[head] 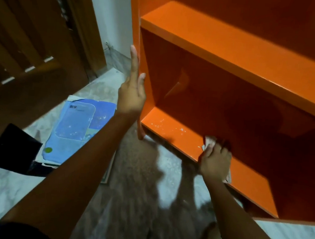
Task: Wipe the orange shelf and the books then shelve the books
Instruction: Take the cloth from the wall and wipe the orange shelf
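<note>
The orange shelf point(228, 47) fills the upper right. White dust specks lie on its bottom board point(169, 130). My right hand point(215, 160) grips a pale cloth point(209, 141) and presses it on that bottom board near the front edge. My left hand point(133, 89) rests with straight fingers against the shelf's left side panel. A stack of books point(77, 130) with a dusty blue cover on top lies on the floor left of the shelf, partly hidden by my left forearm.
A dark brown wooden door point(31, 38) stands at the left, with a white wall behind the shelf. A black flat object point(12, 147) lies beside the books. The floor point(135, 195) is pale marbled tile with shadows of my arms.
</note>
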Demonstrator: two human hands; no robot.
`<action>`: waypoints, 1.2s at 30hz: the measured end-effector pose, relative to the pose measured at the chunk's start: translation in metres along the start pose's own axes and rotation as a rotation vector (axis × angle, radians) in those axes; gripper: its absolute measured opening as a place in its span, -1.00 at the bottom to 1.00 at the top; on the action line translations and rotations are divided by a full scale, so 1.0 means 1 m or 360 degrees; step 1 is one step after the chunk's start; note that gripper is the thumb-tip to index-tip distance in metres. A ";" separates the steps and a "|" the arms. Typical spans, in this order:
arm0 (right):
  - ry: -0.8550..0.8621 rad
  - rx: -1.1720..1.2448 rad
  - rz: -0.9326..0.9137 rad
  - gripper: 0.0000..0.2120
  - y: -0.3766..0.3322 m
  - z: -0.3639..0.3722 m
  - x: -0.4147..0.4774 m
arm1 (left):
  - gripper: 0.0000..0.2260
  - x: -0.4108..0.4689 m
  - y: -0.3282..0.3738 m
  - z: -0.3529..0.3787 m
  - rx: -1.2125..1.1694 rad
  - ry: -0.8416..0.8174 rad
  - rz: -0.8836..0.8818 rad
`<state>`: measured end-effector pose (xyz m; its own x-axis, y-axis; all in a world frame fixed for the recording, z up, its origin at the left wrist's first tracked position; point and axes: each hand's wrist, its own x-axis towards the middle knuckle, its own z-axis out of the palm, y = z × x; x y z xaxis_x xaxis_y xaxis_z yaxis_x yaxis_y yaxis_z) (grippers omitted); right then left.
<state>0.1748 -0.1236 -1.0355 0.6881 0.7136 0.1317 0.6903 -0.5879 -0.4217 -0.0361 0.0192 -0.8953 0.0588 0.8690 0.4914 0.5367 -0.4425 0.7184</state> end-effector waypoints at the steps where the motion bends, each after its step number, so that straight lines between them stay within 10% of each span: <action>1: -0.0024 0.0010 -0.0062 -0.38 -0.012 0.006 0.002 | -0.39 0.000 -0.002 -0.001 -0.0003 -0.0009 0.0016; 18: -0.0323 0.0417 -0.0917 -0.64 -0.148 0.078 0.002 | -0.50 0.005 -0.003 -0.012 -0.0029 -0.0110 0.0163; 31: -0.0829 0.0653 -0.1137 -0.70 -0.101 0.020 -0.026 | -0.45 0.005 -0.008 -0.021 -0.0051 -0.0311 0.0161; 36: -0.0246 0.0822 -0.0765 -0.74 -0.068 -0.006 -0.021 | -0.41 0.006 -0.009 -0.019 -0.0065 -0.0286 0.0160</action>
<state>0.1146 -0.1011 -1.0043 0.2688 0.9163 0.2970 0.6886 0.0327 -0.7244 -0.0566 0.0240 -0.8898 0.2618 0.8438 0.4684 0.4861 -0.5346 0.6914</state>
